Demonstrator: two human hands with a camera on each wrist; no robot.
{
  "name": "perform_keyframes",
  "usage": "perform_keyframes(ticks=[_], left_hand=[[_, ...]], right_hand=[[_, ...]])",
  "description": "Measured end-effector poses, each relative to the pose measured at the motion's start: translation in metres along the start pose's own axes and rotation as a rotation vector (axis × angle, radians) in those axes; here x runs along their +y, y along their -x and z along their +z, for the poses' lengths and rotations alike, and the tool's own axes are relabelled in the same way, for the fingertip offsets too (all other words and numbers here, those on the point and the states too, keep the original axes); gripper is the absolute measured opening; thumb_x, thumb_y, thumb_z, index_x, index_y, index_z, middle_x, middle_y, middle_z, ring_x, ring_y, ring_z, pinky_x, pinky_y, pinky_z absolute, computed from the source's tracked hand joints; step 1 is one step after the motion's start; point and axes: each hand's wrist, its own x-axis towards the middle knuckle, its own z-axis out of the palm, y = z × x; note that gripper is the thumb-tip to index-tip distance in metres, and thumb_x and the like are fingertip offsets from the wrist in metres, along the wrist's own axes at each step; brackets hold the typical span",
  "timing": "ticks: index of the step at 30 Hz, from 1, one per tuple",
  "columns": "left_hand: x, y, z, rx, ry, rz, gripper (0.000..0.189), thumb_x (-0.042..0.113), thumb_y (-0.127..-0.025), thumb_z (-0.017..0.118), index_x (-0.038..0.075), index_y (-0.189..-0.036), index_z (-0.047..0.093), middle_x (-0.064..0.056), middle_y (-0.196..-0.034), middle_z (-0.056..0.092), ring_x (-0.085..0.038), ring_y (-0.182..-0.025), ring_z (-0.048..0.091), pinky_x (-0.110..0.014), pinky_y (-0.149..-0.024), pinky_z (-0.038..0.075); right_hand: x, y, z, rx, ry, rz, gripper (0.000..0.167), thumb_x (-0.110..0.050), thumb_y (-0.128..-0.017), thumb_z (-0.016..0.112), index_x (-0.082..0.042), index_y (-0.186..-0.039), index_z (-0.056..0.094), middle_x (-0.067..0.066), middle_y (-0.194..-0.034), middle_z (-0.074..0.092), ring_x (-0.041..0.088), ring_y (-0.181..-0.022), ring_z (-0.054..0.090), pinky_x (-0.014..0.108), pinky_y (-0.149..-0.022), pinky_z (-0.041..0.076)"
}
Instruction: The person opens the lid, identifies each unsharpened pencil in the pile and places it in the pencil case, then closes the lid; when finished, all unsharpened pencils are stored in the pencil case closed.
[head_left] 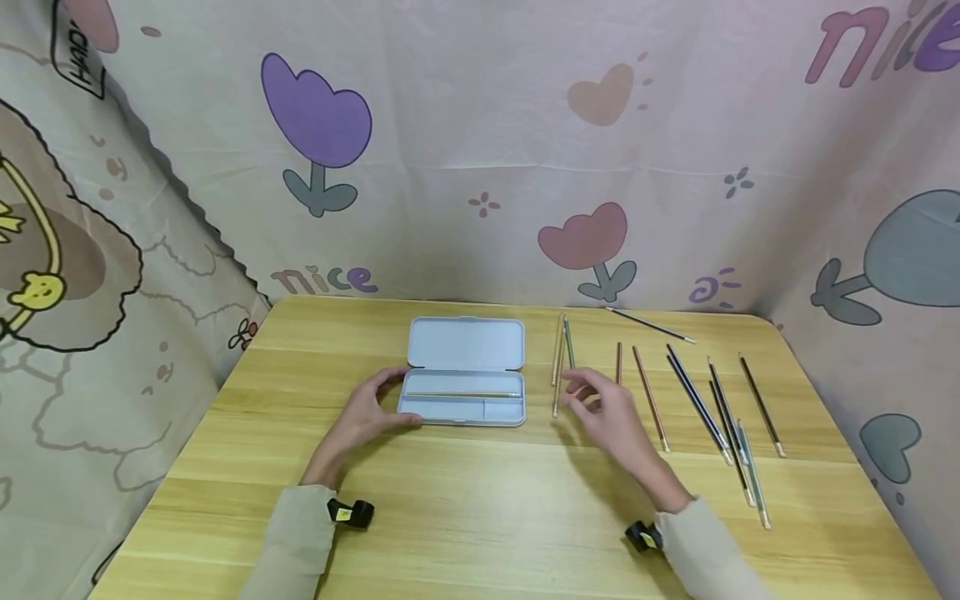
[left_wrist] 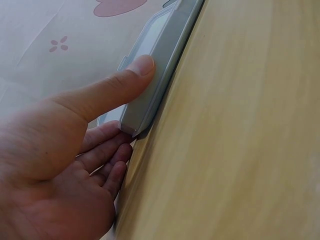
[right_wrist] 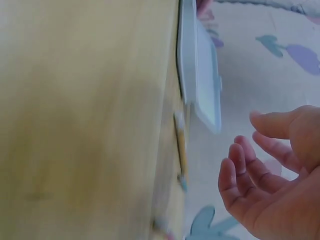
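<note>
A light blue pencil case [head_left: 442, 410] lies on the table with its lid [head_left: 467, 342] raised. One yellow pencil [head_left: 461, 394] lies lengthwise inside it. My left hand [head_left: 367, 412] holds the case by its left end; in the left wrist view the thumb presses the front side and the other fingers bend around the end. To the right of the case, my right hand [head_left: 603, 412] hovers with loosely bent fingers and nothing in them. Gold-coloured pencils [head_left: 557, 354] and a green pencil [head_left: 568, 337] lie right by its fingertips. The right wrist view shows a yellow pencil [right_wrist: 180, 145] below that hand.
Red-brown pencils [head_left: 649, 392] lie just beyond the right hand. Farther right are several dark pencils [head_left: 693, 396] and a light blue one [head_left: 757, 492]. Another dark pencil [head_left: 651, 323] lies near the table's back edge. A printed cloth [head_left: 465, 125] hangs behind the wooden table [head_left: 480, 525].
</note>
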Motion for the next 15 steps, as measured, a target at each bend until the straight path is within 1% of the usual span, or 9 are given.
perform_keyframes(ticks=[4,10,13,15], left_hand=[[-0.001,0.0,0.0,-0.002,-0.008,0.01,0.092,0.022,-0.071,0.097,0.001,-0.147,0.049,-0.019,-0.146,0.053,-0.038,-0.139,0.046,-0.052,-0.119,0.034],[-0.001,-0.001,0.001,-0.006,-0.004,0.02,0.092,0.022,-0.071,0.096,0.001,-0.147,0.049,-0.02,-0.145,0.054,-0.039,-0.138,0.046,-0.053,-0.118,0.035],[-0.001,-0.001,0.001,-0.007,0.001,0.017,0.092,0.022,-0.071,0.097,0.002,-0.147,0.049,-0.019,-0.145,0.054,-0.039,-0.138,0.047,-0.053,-0.118,0.036],[-0.001,-0.001,0.001,-0.007,0.003,0.015,0.092,0.022,-0.071,0.097,0.002,-0.147,0.049,-0.019,-0.146,0.054,-0.038,-0.138,0.046,-0.053,-0.118,0.035]], right_hand=[[0.012,0.014,-0.018,0.015,0.067,0.028,0.036,-0.001,-0.088,0.079,-0.001,-0.123,0.068,0.011,-0.099,0.07,0.02,-0.084,0.068,0.025,-0.069,0.061],[0.029,0.026,-0.036,-0.011,0.153,0.085,0.038,-0.004,-0.089,0.079,0.0,-0.125,0.067,0.014,-0.102,0.069,0.022,-0.083,0.068,0.025,-0.07,0.061],[0.035,0.028,-0.042,-0.04,0.205,0.109,0.038,-0.002,-0.087,0.08,0.001,-0.123,0.068,0.013,-0.099,0.069,0.022,-0.082,0.068,0.028,-0.07,0.06],[0.038,0.029,-0.046,-0.077,0.216,0.134,0.039,-0.002,-0.086,0.081,0.001,-0.123,0.068,0.013,-0.098,0.069,0.02,-0.081,0.068,0.028,-0.068,0.06]])
